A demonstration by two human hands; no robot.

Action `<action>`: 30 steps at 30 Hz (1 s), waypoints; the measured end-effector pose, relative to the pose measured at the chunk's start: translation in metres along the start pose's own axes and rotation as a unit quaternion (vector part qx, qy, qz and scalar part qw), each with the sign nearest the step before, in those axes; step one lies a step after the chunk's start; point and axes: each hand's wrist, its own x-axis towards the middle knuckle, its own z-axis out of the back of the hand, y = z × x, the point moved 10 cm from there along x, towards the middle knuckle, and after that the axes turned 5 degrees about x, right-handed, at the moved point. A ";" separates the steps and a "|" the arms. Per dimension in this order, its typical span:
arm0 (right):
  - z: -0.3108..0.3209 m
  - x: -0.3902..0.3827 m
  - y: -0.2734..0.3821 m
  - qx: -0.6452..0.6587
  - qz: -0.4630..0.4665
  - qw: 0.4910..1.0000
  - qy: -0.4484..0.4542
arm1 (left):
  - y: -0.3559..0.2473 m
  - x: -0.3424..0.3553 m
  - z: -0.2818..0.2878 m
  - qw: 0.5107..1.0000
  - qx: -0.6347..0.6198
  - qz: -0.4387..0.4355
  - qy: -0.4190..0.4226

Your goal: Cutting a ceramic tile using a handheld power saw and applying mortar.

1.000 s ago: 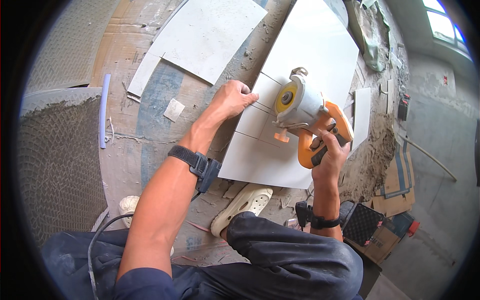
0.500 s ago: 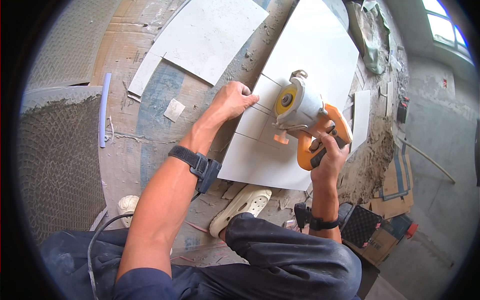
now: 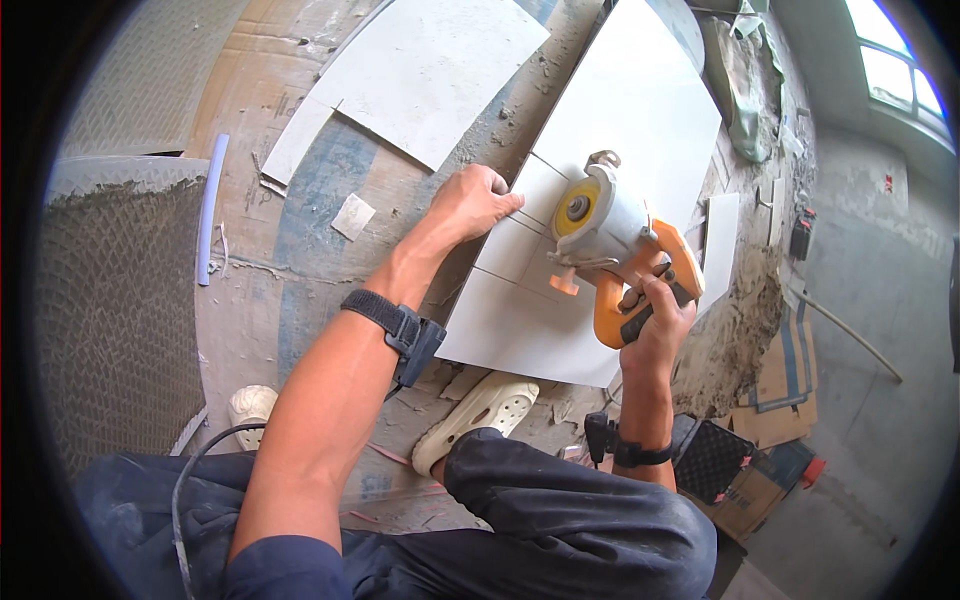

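A large white tile [image 3: 640,120] lies slantwise before me, with cut slots running in from its left edge and thin marked lines near them. My right hand [image 3: 660,318] is wrapped round the rear handle of an orange and grey hand-held tile saw [image 3: 618,235]. Its yellow-centred disc stands over the tile at the inner end of the slots; whether it touches the tile is hidden. At the tile's left edge, beside a slot, my left hand [image 3: 474,205] is closed, thumb and curled fingers pinching the edge.
Another white tile [image 3: 440,75], with a notched corner, lies farther left on dusty cardboard. A small square offcut [image 3: 352,217] rests nearby. Ridged mortar-backed panels [image 3: 120,310] stand at far left. Right of the big tile are a white strip [image 3: 722,235], rubble and folded cardboard [image 3: 785,370].
The whole view has shifted slightly. Both hands, the saw and the tile keep nearly the same places relative to one another.
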 end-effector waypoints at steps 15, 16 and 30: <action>0.005 0.004 -0.005 0.004 0.011 1.000 -0.008 | 0.004 0.001 0.000 1.000 0.007 0.011 -0.005; 0.005 0.005 -0.006 0.005 0.010 1.000 -0.007 | 0.004 0.001 0.000 1.000 0.008 0.011 -0.005; 0.006 0.010 -0.006 0.000 0.011 1.000 -0.011 | 0.001 -0.002 0.001 1.000 0.009 0.015 0.006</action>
